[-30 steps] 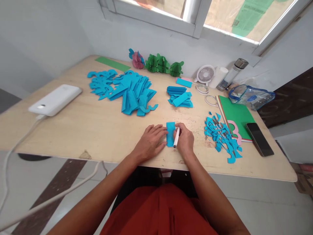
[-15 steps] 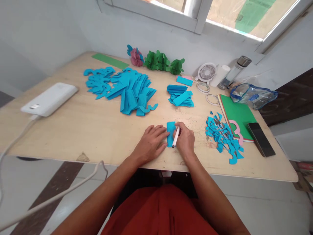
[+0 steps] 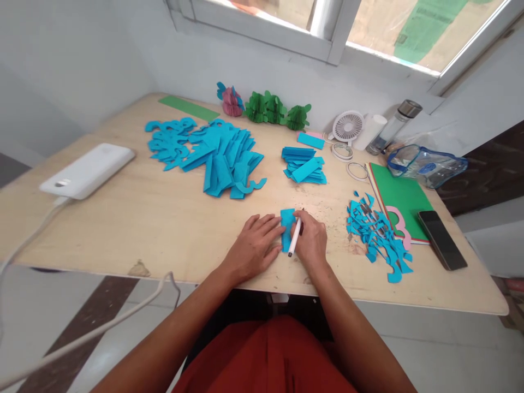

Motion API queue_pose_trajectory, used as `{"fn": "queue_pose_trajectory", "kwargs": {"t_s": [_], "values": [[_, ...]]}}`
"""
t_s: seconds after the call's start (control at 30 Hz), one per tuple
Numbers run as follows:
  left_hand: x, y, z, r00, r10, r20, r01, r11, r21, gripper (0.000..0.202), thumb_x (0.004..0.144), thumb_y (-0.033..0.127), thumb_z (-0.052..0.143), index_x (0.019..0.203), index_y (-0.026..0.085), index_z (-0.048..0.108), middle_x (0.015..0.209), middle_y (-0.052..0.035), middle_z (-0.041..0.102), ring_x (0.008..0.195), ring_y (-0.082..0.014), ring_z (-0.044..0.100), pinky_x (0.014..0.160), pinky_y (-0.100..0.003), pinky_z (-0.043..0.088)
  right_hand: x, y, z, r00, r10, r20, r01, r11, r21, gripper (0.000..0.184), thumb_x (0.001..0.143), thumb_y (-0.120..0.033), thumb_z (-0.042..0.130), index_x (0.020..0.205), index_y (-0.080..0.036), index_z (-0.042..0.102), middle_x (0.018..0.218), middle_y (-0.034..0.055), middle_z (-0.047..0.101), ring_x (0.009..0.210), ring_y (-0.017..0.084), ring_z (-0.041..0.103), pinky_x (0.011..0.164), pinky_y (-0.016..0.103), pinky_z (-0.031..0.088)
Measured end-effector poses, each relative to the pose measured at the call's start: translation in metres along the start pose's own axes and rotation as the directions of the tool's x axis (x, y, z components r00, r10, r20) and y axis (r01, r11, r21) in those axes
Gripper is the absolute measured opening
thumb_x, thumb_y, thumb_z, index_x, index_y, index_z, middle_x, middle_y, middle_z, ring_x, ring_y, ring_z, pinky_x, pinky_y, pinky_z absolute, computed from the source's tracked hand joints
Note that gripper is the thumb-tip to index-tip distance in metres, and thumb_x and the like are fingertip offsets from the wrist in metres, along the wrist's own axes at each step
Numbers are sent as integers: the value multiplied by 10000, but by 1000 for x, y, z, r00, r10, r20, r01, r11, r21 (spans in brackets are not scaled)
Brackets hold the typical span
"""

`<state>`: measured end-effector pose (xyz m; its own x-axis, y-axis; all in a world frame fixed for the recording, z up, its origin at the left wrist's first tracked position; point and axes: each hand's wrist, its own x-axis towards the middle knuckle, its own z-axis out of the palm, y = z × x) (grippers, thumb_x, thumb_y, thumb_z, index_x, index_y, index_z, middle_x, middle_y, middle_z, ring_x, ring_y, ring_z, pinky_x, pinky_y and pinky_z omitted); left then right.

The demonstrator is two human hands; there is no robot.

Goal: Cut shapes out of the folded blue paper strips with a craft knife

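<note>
A small blue paper strip (image 3: 287, 218) lies upright to me near the table's front edge, between my hands. My left hand (image 3: 256, 245) rests flat on the table, fingers stretched out, their tips on the strip's left edge. On its right side, my right hand (image 3: 311, 237) is closed around a white marker (image 3: 295, 234), whose dark end points toward me. Part of the strip is covered by the marker and fingers. Beyond it sits a stack of folded blue strips (image 3: 305, 166). Blue paper scraps (image 3: 374, 229) are heaped to the right.
Farther left spreads a large pile of blue paper pieces (image 3: 225, 155). A white power bank (image 3: 88, 170) with a cable lies at left. Green paper sheets (image 3: 403, 199), a phone (image 3: 441, 240), a small fan (image 3: 347, 127), a bottle (image 3: 395, 128) and green paper ornaments (image 3: 274, 108) line the right and back.
The whole view has shifted slightly, so the table sits a little lower in it. Both hands keep about the same place at the strip, with the marker still in the right hand.
</note>
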<state>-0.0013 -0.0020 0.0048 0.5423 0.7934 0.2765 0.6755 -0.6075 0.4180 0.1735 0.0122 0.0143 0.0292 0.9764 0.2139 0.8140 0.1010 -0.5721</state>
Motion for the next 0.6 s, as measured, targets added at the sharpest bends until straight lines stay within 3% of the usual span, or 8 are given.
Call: {"fn": "queue_pose_trajectory", "kwargs": {"t_s": [0.2, 0.6], "values": [[0, 0, -1, 1000, -3, 9, 3, 1000, 2, 424, 898, 242, 457, 1308, 194, 558, 1415, -131, 556, 1372, -295, 440, 1154, -539, 298, 0, -1, 2, 999, -39, 9, 40, 998, -49, 266, 884, -161, 497, 1080, -202, 672, 1010, 88, 745, 982, 244, 662, 845, 344, 381], [0, 1, -1, 1000, 3, 1, -3, 1000, 19, 426, 893, 246, 473, 1298, 146, 559, 1409, -175, 548, 1346, -319, 467, 1143, -557, 325, -3, -4, 3, 994, -110, 6, 109, 980, -167, 230, 901, -148, 508, 1069, -185, 661, 976, 84, 723, 930, 224, 638, 810, 322, 353]]}}
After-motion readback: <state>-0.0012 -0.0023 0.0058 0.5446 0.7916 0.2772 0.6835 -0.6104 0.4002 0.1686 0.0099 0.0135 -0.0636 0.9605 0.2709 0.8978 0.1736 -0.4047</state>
